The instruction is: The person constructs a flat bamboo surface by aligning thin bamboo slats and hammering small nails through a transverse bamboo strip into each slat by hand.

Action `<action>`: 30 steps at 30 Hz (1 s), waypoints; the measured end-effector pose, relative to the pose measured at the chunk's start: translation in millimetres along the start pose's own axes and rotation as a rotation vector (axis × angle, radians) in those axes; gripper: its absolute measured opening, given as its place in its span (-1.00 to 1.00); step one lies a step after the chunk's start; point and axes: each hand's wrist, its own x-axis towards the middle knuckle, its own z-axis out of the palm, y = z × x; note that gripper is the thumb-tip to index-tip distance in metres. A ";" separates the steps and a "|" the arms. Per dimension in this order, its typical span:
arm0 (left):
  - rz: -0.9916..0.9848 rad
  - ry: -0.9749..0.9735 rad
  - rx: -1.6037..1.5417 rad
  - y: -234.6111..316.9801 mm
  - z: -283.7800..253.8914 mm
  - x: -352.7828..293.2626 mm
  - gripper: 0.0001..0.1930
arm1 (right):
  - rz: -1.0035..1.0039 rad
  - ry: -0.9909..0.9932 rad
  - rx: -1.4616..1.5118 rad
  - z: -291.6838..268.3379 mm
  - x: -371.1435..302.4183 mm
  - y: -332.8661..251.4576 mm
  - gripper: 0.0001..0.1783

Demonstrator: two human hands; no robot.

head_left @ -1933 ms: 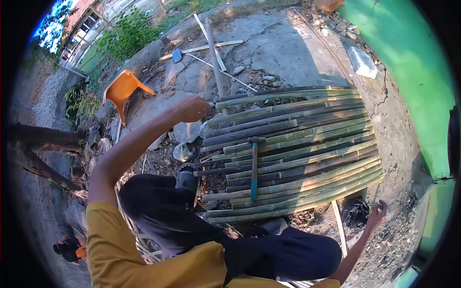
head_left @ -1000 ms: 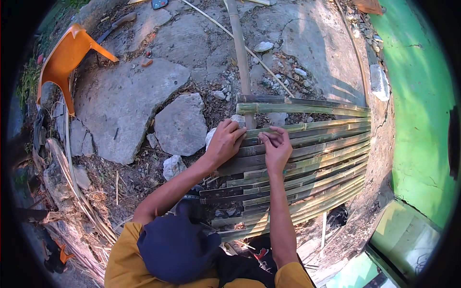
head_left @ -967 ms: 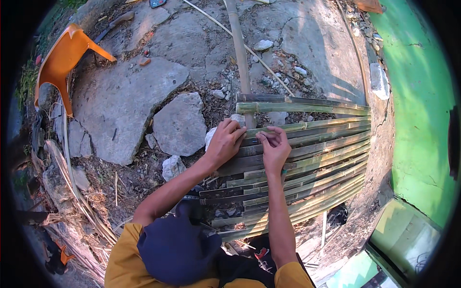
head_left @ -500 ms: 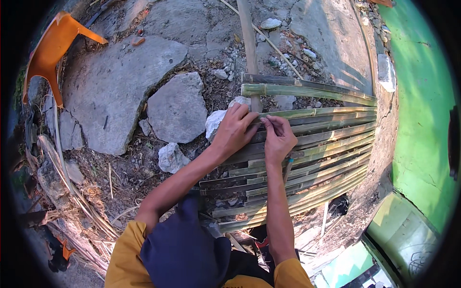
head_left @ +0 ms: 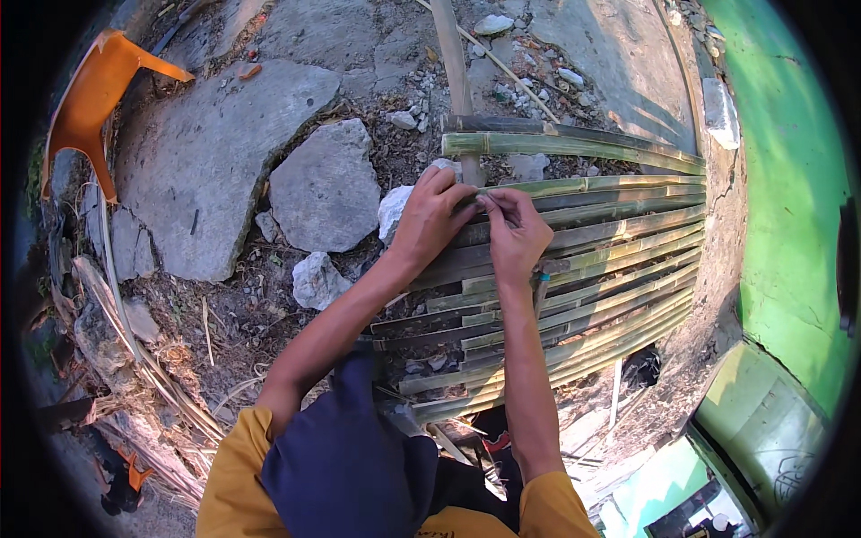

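My left hand (head_left: 430,220) is closed, with its fingertips at the left end of a green bamboo slat (head_left: 574,186). My right hand (head_left: 518,235) meets it there, thumb and finger pinched together. Whatever sits between the fingertips is too small to make out. Split bamboo slats (head_left: 619,257) lie side by side with narrow gaps, running left to right under my hands. A wooden pole (head_left: 456,67) passes beneath their left ends. Beside my right wrist rests what looks like a hammer (head_left: 542,285) with a turquoise band, partly hidden by the forearm.
An orange plastic chair (head_left: 94,99) lies tipped at the far left. Broken concrete slabs (head_left: 325,188) and white stone chunks (head_left: 318,281) cover the ground left of the slats. A green wall (head_left: 780,179) stands on the right, with a pale block (head_left: 720,115) near its foot.
The view has shifted slightly, and both hands sit a little higher in it. My fingertips stay together at the slat's end. More of the hammer-like tool shows beside my right wrist.
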 end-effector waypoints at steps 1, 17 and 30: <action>-0.013 -0.018 0.007 0.8 -0.4 0.2 -0.71 | -0.068 -0.014 -0.085 -1.2 -0.2 -1.4 -0.86; 0.132 -0.137 -0.051 -18.3 -1.2 21.6 -0.80 | -0.191 -0.170 -0.167 -14.1 2.5 -12.4 -0.81; 0.028 -0.139 -0.102 -13.3 -0.8 22.0 -0.87 | 0.155 0.189 -0.564 -102.9 -58.9 -10.2 -0.56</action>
